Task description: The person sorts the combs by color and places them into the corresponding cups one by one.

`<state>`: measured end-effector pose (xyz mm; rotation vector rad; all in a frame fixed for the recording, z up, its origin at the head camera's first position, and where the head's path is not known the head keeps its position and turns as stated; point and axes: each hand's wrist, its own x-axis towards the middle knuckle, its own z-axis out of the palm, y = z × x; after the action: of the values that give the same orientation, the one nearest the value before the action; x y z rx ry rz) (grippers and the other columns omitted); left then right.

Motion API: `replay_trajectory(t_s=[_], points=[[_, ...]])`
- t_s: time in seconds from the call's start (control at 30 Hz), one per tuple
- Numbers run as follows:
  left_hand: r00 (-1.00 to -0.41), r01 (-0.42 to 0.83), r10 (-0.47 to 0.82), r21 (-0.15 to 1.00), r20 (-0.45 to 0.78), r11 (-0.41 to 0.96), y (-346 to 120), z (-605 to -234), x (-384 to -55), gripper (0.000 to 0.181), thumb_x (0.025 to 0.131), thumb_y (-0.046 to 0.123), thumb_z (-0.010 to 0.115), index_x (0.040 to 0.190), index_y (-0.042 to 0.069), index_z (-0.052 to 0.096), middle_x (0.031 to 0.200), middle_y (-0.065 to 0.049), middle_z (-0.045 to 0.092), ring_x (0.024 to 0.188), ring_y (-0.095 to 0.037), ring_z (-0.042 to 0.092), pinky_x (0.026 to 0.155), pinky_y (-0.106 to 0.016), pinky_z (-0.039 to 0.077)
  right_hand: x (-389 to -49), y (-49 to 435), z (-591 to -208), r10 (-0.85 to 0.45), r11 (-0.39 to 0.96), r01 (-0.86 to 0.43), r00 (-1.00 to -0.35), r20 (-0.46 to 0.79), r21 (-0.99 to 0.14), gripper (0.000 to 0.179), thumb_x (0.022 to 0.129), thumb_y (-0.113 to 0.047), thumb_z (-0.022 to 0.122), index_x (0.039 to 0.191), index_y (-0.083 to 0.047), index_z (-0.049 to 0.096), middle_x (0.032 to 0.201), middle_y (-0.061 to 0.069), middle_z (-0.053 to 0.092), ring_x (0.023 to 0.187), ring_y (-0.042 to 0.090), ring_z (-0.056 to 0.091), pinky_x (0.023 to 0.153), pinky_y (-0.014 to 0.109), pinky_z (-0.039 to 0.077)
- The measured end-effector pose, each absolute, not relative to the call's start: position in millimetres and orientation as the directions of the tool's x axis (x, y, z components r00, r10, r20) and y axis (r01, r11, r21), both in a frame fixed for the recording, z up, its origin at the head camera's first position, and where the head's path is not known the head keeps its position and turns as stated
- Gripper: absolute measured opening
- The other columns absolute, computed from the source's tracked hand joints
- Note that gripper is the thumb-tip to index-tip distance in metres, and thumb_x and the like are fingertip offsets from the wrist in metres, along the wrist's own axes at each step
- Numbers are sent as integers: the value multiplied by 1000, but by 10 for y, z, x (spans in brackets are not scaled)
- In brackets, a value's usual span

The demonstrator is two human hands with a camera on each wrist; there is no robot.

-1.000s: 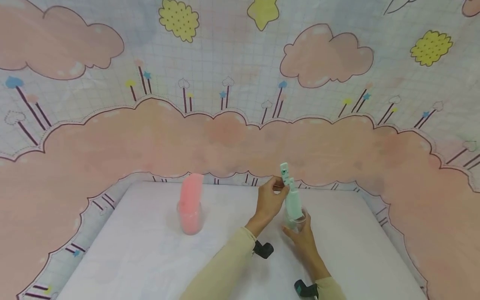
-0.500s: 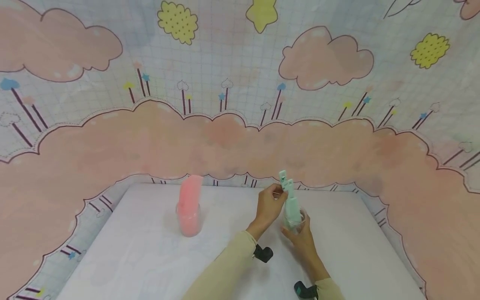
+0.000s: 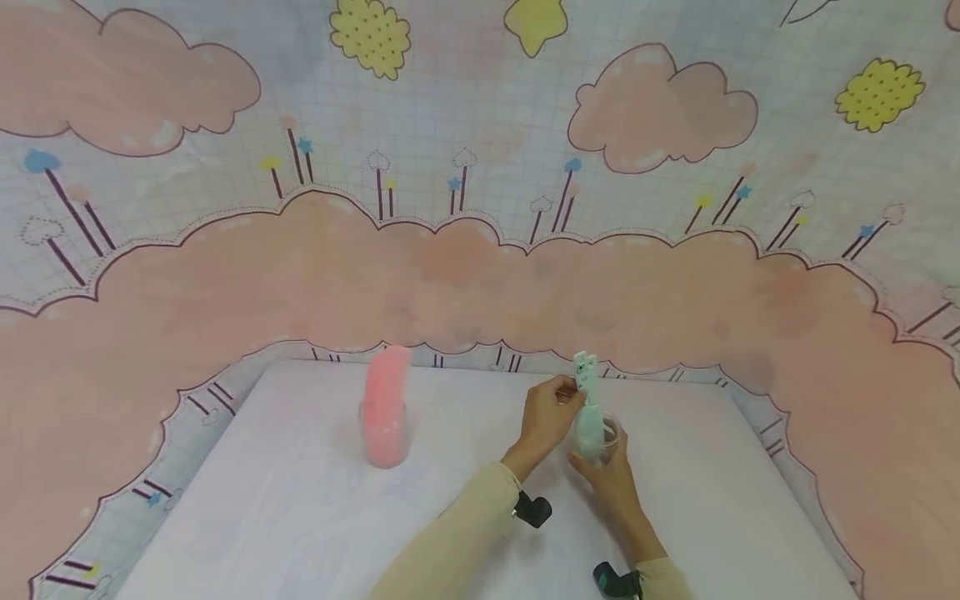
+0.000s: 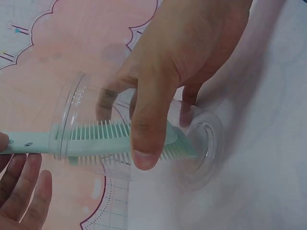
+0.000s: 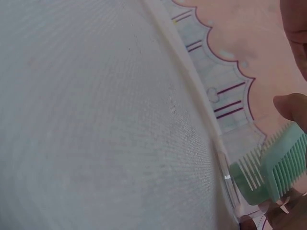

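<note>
At the table's right side, my left hand (image 3: 549,417) pinches the handle of a mint green comb (image 3: 581,371). A second mint comb handle (image 3: 592,367) stands beside it. Both combs' toothed ends are inside a clear plastic cup (image 3: 611,427). My right hand (image 3: 617,479) grips this cup low on its side. In the left wrist view, the right thumb (image 4: 146,139) lies across the cup, and comb teeth (image 4: 105,129) show through the wall. The right wrist view catches the green comb head (image 5: 280,163) near the cup's base.
To the left, another clear cup (image 3: 406,429) holds a curved pink object (image 3: 386,400), its kind unclear. A white tabletop (image 3: 285,500) lies beneath everything. Patterned cloth with clouds (image 3: 660,108) covers the area behind.
The held comb has gone down into the cup, its handle now about level with the other. The left hand has lowered with it; the right hand keeps its grip on the cup.
</note>
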<state>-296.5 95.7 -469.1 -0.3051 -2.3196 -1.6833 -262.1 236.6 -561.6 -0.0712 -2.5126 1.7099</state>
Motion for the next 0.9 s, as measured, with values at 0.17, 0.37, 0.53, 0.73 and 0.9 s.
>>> replay_trajectory(t_s=[0.17, 0.37, 0.53, 0.73, 0.9], points=[[-949, 309, 39, 897, 313, 316, 990, -4749, -2947, 13, 91, 19, 69, 98, 10, 73, 91, -1, 74, 83, -7, 66, 76, -19, 53, -2573, 2399, -5630, 101, 365, -8, -994, 48, -931, 97, 81, -24, 81, 151, -17, 15, 147, 23, 36, 135, 42, 40, 110, 59, 34], [-945, 324, 75, 879, 318, 350, 968, -4802, -2945, 12, 91, 18, 69, 98, 9, 73, 92, -3, 75, 84, -8, 67, 74, -16, 53, -2548, 2380, -5612, 90, 364, -24, -994, 61, -931, 94, 83, -21, 79, 151, -16, 14, 146, 23, 36, 132, 41, 41, 105, 55, 38], [-948, 314, 64, 875, 313, 368, 963, -4831, -3020, 13, 91, 19, 69, 97, 9, 72, 92, -3, 74, 84, -8, 66, 74, -16, 52, -2652, 2383, -5598, 81, 404, -29, -994, 68, -914, 95, 83, -24, 79, 151, -15, 13, 146, 23, 37, 129, 39, 42, 104, 57, 37], [-948, 310, 51, 882, 313, 354, 983, -4875, -3105, 14, 91, 20, 69, 99, 9, 71, 93, -2, 73, 82, -5, 64, 75, -17, 52, -2781, 2433, -5611, 61, 396, -26, -997, 54, -918, 96, 83, -27, 79, 151, -15, 13, 148, 23, 36, 133, 41, 40, 106, 60, 36], [-941, 333, 48, 885, 336, 324, 965, -4861, -3156, 16, 91, 18, 68, 104, 8, 70, 96, -5, 73, 85, -8, 66, 76, -17, 54, -2881, 2468, -5623, 55, 385, -32, -997, 58, -922, 98, 82, -26, 80, 152, -16, 13, 147, 22, 37, 129, 39, 42, 106, 57, 35]])
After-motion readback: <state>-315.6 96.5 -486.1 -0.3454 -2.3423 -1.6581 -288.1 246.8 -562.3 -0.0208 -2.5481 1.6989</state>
